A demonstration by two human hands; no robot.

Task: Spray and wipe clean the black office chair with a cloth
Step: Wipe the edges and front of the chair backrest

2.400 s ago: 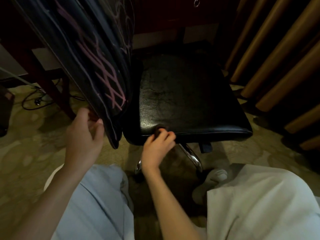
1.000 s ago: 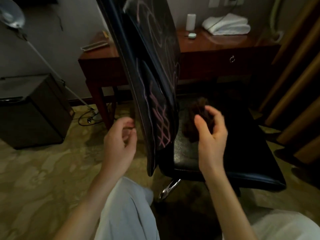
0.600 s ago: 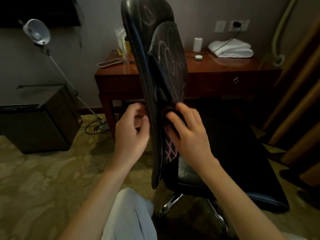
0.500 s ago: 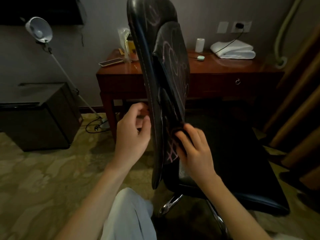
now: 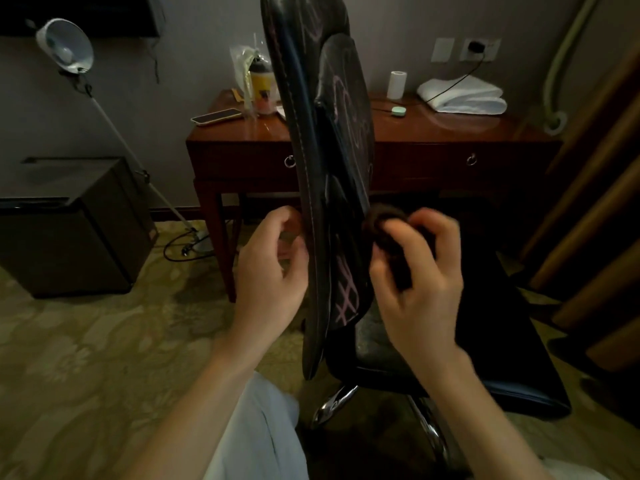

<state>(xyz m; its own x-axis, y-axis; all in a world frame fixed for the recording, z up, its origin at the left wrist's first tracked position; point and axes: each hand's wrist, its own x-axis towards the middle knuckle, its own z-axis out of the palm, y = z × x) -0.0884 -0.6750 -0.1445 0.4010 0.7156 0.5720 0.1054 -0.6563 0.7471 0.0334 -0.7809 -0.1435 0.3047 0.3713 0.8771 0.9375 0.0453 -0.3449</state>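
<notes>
Bare forearms (image 5: 194, 403), pale blue-grey trousers (image 5: 258, 441)

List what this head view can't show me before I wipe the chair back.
Head view only:
- Left hand: whether it grips the backrest edge, hidden by the hand itself.
- Cloth: mostly covered by the right hand, blurred.
- Backrest front: nearly edge-on, marks partly out of sight.
- Chair base: mostly hidden under the seat.
- Bottle on the desk: partly behind the backrest, label too small.

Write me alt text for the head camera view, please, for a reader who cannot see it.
A person's right hand holds a bunched dark cloth at the pink-scribbled black chair backrest, while the left hand grips its rear edge. A wooden desk stands behind.
</notes>
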